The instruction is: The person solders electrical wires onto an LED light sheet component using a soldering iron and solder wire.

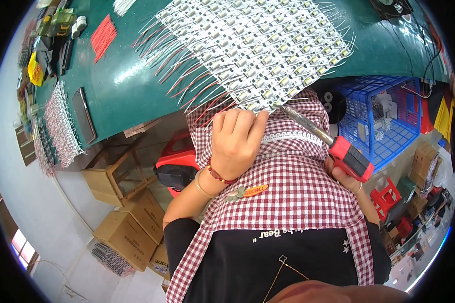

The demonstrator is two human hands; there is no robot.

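A large white panel of small circuit boards (pixel 268 45) lies on the green table, its near corner reaching over the front edge. Rows of small components and wires cover it. Red and white wires (pixel 187 83) stick out along its left side. My left hand (pixel 236 136) is at the near corner, fingers bent and close together; whatever the fingertips pinch is hidden beneath them. In my right hand (pixel 341 174) is a soldering iron (pixel 351 159) with a red and black handle. Its metal tip touches or nearly touches the panel's near corner, just right of my left fingers.
A bundle of red wires (pixel 103 38) and a phone (pixel 84 115) lie on the table (pixel 131 96) at left, near a stack of wired boards (pixel 61 126). A blue crate (pixel 384 121) stands right of my lap. Cardboard boxes (pixel 126 237) sit lower left; a small fan (pixel 392 7) is far right.
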